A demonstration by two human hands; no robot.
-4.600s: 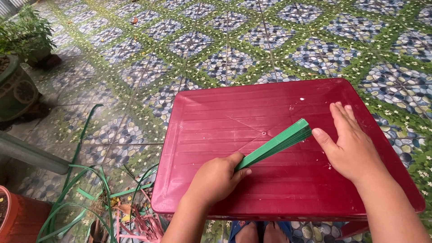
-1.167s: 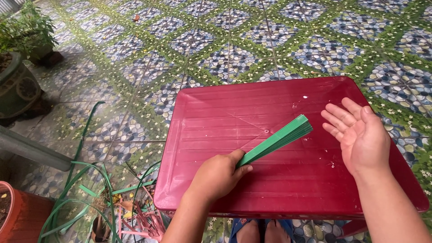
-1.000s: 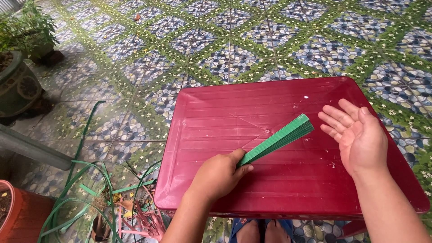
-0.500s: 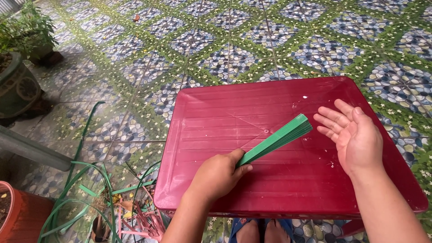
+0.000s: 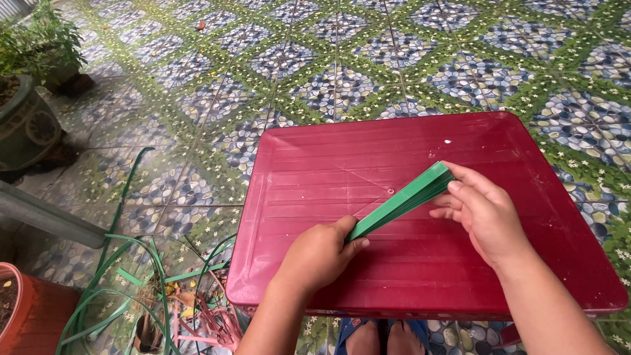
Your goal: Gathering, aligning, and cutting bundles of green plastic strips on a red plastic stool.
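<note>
A bundle of flat green strips (image 5: pixel 402 200) lies slanted over a dark red plastic table (image 5: pixel 315 164). My left hand (image 5: pixel 319 256) grips the bundle's near end, fingers curled around it. My right hand (image 5: pixel 483 213) has its fingers and thumb closed on the far end, near the table's middle right. The bundle stays a little above the table top, held between both hands.
Loose green strips (image 5: pixel 125 289) and pink ones (image 5: pixel 210 322) lie on the patterned tiled floor (image 5: pixel 328 72) left of the table. Potted plants (image 5: pixel 33 85) stand at far left, a red-brown pot (image 5: pixel 26 315) at the bottom left corner. My feet (image 5: pixel 381 338) show under the table's near edge.
My right hand, open and held apart from the strips before, has moved left and closed on the bundle's far end. My left hand kept its grip.
</note>
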